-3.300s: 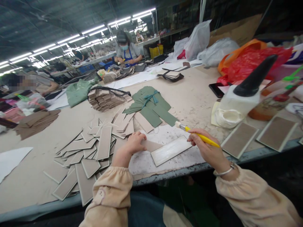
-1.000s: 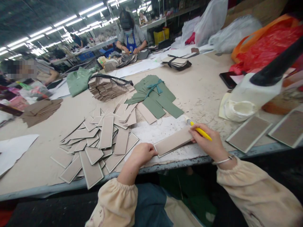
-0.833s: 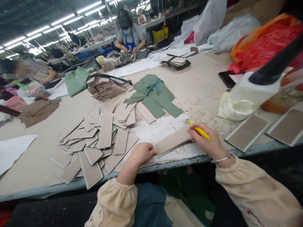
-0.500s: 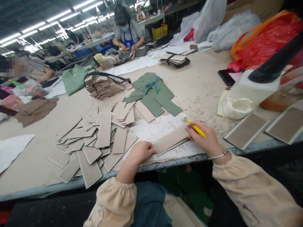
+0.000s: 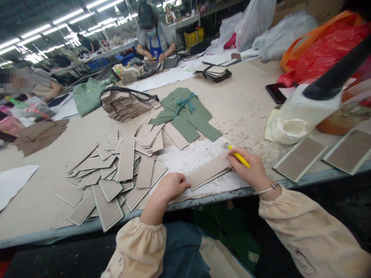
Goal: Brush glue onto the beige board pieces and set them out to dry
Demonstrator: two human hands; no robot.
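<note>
A beige rectangular panel lies at the table's front edge, with a second layer showing beneath it. My left hand pinches its left end between thumb and fingers. My right hand grips a yellow-handled brush, pale tip pointing up and away, while the fingertips touch the panel's right end. White paper lies under the panel. To the left spreads a loose heap of similar beige panels with pale edges. Beyond the paper sit green panels and a green stack tied with a teal strip.
A white container with a black handle stands right, near a phone and two edged panels. Behind are a bound beige stack, brown pieces, and plastic bags. A co-worker sits across the table.
The view has shifted slightly, moving the scene a little left. Both hands keep their hold on the panel and the brush, with almost no other movement.
</note>
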